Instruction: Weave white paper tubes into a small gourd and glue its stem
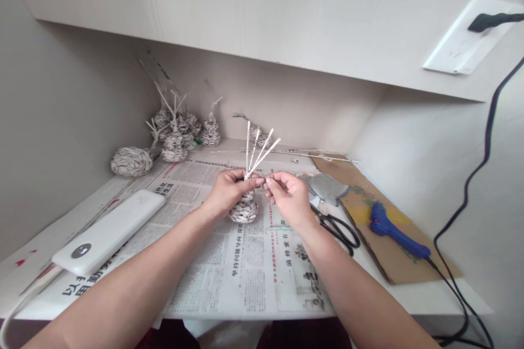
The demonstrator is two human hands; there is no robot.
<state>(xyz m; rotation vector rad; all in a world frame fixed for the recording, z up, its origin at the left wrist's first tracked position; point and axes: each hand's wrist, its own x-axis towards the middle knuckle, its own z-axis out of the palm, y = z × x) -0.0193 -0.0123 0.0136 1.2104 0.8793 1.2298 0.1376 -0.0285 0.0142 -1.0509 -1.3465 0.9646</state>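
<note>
A small gourd-shaped piece woven from rolled newspaper [243,212] stands upright on the newspaper sheets in front of me. Several stiff paper rods [262,148] fan out from its top. My left hand [229,188] is closed around the narrow neck, thumb in front. Close beside it on the right, my right hand [290,195] pinches with thumb and forefinger near the left thumb tip. Whatever lies in that pinch is too small to make out. The fingers partly cover the gourd's upper body.
Finished woven gourds [175,144] cluster at the back left. A white power bank [118,229] lies left. On the right are black-handled scissors [341,232], a grey cloth-like piece [329,188], and a blue glue gun [395,233] with its cord on cardboard [379,259].
</note>
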